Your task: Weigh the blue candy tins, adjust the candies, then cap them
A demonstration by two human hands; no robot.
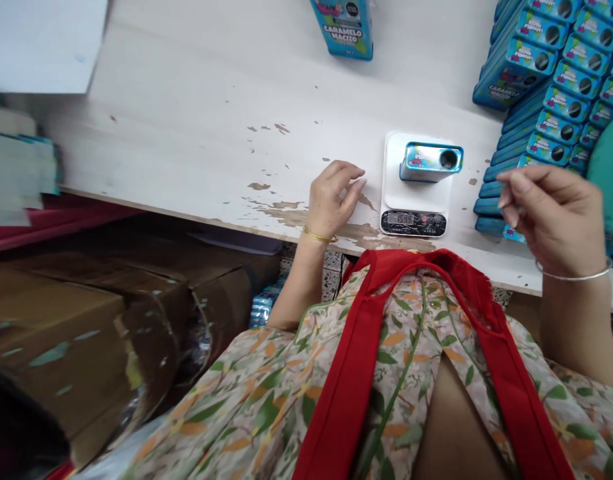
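Note:
A blue candy tin with a round dark hole in its top stands upright on a white digital kitchen scale. Digits show on the scale's black front panel. Just left of the scale, my left hand rests by the table surface, fingers loosely bent, thumb apart from them and nothing between. My right hand is raised to the right of the scale, in front of the stacked tins. Its thumb and fingertips are pinched together; whether something small is between them is hidden.
Several rows of stacked blue tins fill the table's right side, beside a green rounded object. Another blue pack stands at the back of the worn white table. Cardboard boxes sit below its left edge.

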